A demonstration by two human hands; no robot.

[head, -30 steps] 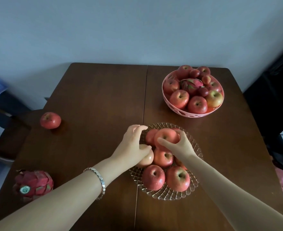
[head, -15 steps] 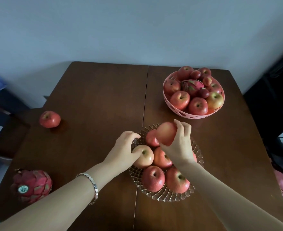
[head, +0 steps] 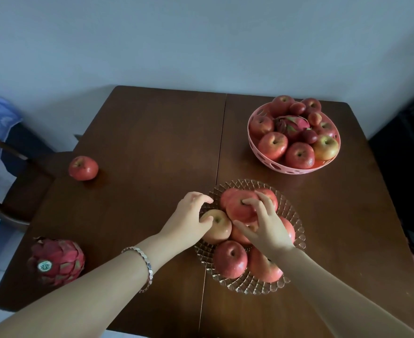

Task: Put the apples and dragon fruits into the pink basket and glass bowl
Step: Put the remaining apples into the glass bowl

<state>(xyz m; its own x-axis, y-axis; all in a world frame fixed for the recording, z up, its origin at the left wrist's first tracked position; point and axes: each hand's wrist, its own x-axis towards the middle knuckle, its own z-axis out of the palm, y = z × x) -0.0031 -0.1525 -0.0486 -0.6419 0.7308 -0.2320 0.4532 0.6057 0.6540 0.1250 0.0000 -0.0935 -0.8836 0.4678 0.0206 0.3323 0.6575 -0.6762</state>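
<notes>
faceted glass bowl (head: 296,217), round glossy apples (head: 230,259).

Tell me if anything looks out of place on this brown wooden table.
Two fruits sit loose near the left edge: a red apple and a pink dragon fruit, outside both containers. Nothing looks spilled or damaged.

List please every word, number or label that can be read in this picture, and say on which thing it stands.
No text can be read.
Round green and white sticker on the dragon fruit at the table's near left corner: its print is too blurred to read.
No other label shows on any fruit or container.
</notes>
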